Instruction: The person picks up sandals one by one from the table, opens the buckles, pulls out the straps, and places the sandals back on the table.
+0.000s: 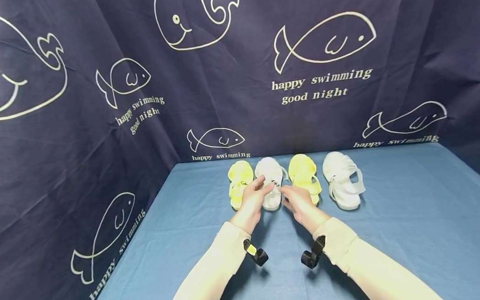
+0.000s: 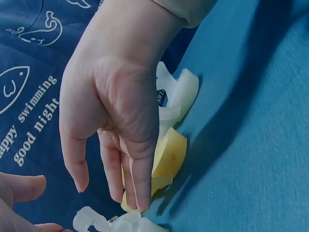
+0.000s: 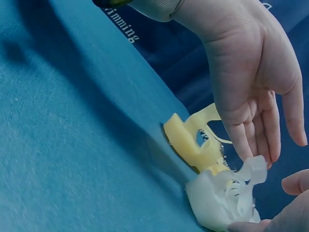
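Observation:
A row of sandals stands at the back of the table: a yellow sandal [image 1: 240,170] leftmost, then a white sandal [image 1: 271,202], another yellow sandal [image 1: 302,164] and a white sandal [image 1: 345,182] on the right. My left hand [image 1: 252,199] reaches between the first yellow and the first white one, its fingers loosely extended. Opposite it, my right hand [image 1: 302,204] overlaps the second yellow sandal, fingertips near the white sandal's right side. Neither hand grips anything. Relaxed fingers hang down in the left wrist view, with a yellow sandal [image 2: 170,154] behind them.
Blue cloth covers the table [image 1: 414,231]. Close behind the sandals rises a dark blue curtain [image 1: 258,107] printed with fish and whales, which continues along the left side. A black wrist camera [image 1: 260,257] hangs under the left sleeve, another [image 1: 309,258] under the right.

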Demonstrator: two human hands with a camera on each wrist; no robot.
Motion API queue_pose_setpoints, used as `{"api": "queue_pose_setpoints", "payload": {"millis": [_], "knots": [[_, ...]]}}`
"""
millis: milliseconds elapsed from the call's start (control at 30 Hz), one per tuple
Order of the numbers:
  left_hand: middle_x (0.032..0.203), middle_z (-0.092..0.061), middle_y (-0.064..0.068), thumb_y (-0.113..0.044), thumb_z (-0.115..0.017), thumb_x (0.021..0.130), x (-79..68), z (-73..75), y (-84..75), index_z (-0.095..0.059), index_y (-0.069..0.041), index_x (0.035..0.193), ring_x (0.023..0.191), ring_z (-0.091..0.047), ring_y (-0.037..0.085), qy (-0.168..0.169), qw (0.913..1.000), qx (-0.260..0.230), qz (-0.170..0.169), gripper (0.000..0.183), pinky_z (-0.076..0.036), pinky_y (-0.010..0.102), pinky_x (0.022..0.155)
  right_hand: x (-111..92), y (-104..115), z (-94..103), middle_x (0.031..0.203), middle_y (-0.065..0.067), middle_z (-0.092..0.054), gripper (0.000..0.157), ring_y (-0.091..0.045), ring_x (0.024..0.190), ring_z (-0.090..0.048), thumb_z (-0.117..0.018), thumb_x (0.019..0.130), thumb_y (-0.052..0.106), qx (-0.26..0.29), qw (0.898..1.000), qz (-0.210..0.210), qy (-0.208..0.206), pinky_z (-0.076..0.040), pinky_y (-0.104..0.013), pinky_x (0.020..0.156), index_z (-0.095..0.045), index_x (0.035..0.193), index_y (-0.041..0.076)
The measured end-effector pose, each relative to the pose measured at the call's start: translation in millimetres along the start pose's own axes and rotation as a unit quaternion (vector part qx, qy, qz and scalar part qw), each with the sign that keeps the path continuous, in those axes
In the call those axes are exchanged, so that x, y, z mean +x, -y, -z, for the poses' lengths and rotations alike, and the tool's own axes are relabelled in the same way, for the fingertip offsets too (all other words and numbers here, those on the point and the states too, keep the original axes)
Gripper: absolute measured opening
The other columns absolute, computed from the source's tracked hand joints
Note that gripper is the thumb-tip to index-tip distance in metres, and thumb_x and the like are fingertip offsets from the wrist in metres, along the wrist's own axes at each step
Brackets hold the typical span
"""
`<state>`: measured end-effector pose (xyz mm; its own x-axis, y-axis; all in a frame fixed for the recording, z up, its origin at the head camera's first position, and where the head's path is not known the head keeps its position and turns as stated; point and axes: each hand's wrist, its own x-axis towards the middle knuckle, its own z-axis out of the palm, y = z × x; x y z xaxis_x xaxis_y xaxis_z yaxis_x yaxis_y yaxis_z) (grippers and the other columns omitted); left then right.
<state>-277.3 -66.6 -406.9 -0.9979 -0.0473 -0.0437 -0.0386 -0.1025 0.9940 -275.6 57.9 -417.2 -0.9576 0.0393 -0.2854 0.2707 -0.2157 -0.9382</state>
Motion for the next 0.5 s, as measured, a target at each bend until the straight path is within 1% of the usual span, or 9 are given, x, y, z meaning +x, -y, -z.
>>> {"api": "queue_pose_setpoints", "payload": {"millis": [167,233,300,333,400,467,500], "knots": [[0.147,-0.044,0.020,-0.008,-0.066,0.089,1.1,-3.9,-1.5,-0.045,0.004,0.140,0.140,-0.037,0.033,0.013,0.9999,0.001,-0.002,0.057,-0.029,0.041,0.117,-2.3,7.7,9.2,0.156,-0.021,-0.027,0.060,-0.036,0.142,-0.032,-0.055,0.096,0.011,-0.020,0.999,-0.005,0.028,-0.034,-0.041,0.114,-0.030,0.146,-0.009],[0.147,-0.044,0.020,-0.007,-0.066,0.089,1.7,-6.2,-2.4,-0.044,0.004,0.141,0.140,-0.037,0.032,0.016,0.9998,0.002,-0.009,0.058,-0.030,0.040,0.117,-2.5,10.9,12.9,0.156,-0.023,-0.025,0.060,-0.038,0.142,-0.030,-0.052,0.097,0.010,-0.015,0.999,-0.004,0.049,-0.033,-0.043,0.115,-0.026,0.147,-0.010],[0.147,-0.045,0.019,-0.005,-0.066,0.088,1.8,-9.6,-3.6,-0.044,0.004,0.141,0.140,-0.037,0.031,0.018,0.9997,0.003,-0.015,0.058,-0.030,0.038,0.117,-2.8,13.8,16.8,0.154,-0.026,-0.027,0.058,-0.037,0.142,-0.030,-0.050,0.097,0.007,-0.002,0.998,-0.003,0.067,-0.033,-0.042,0.114,-0.026,0.146,-0.012],[0.147,-0.045,0.019,-0.005,-0.066,0.088,1.5,-11.5,-4.3,-0.044,0.004,0.141,0.140,-0.038,0.031,0.021,0.9996,0.004,-0.018,0.058,-0.030,0.038,0.116,-3.0,15.1,19.0,0.153,-0.028,-0.030,0.057,-0.037,0.141,-0.032,-0.050,0.097,0.007,0.003,0.997,-0.003,0.074,-0.034,-0.041,0.114,-0.027,0.145,-0.013],[0.147,-0.044,0.019,-0.004,-0.065,0.088,0.2,-16.0,-5.4,-0.043,0.005,0.141,0.140,-0.038,0.031,0.032,0.9993,0.005,-0.021,0.058,-0.030,0.037,0.116,-3.2,17.8,23.9,0.140,-0.028,-0.048,0.051,-0.032,0.133,-0.047,-0.049,0.097,0.006,0.016,0.997,-0.002,0.082,-0.037,-0.038,0.112,-0.033,0.142,-0.014],[0.147,-0.044,0.019,-0.005,-0.065,0.088,-1.9,-20.6,-6.1,-0.043,0.006,0.141,0.139,-0.038,0.031,0.046,0.9987,0.011,-0.018,0.058,-0.030,0.037,0.116,-3.7,21.2,28.7,0.118,-0.019,-0.065,0.046,-0.021,0.115,-0.061,-0.049,0.097,0.007,0.027,0.997,-0.003,0.079,-0.043,-0.032,0.107,-0.040,0.137,-0.012],[0.147,-0.045,0.019,-0.005,-0.066,0.088,-2.5,-22.8,-5.8,-0.043,0.006,0.141,0.139,-0.039,0.030,0.051,0.9985,0.012,-0.014,0.058,-0.031,0.037,0.116,-4.2,23.1,30.9,0.108,-0.012,-0.069,0.043,-0.015,0.105,-0.065,-0.050,0.097,0.007,0.033,0.997,-0.002,0.076,-0.045,-0.028,0.104,-0.043,0.135,-0.012]]}}
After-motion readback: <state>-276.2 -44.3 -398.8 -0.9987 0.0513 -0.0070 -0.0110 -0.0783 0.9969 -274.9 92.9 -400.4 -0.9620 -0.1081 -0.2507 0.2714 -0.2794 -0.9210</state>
